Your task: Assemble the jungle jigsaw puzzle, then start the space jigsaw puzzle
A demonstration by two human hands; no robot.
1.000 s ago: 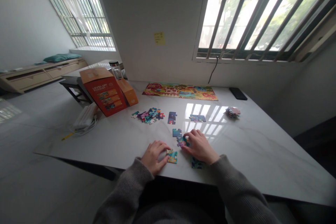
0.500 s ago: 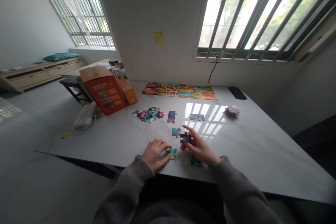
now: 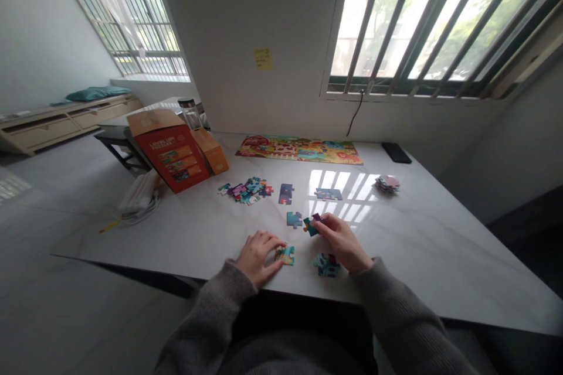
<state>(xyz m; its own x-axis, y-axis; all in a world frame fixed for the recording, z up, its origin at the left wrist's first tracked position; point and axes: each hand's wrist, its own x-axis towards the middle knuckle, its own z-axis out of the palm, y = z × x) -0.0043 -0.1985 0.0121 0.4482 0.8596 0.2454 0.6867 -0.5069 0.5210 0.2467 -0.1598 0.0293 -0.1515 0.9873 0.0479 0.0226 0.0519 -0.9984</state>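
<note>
1. The right hand's grip (image 3: 317, 228) is almost closed, pinching a purple-and-teal cardboard jigsaw piece (image 3: 311, 225) between thumb and fingers.
2. The left hand's grip (image 3: 257, 258) is open, palm down on the white marble surface (image 3: 422, 246), its fingertips against a teal-and-orange piece (image 3: 285, 255).
3. Two more pieces lie close by: a blue one (image 3: 294, 220) and a teal one (image 3: 326, 265).
4. Farther back are one loose heap (image 3: 247, 188), one stack (image 3: 387, 184) and one long assembled puzzle (image 3: 299, 150) along the back edge.
</note>
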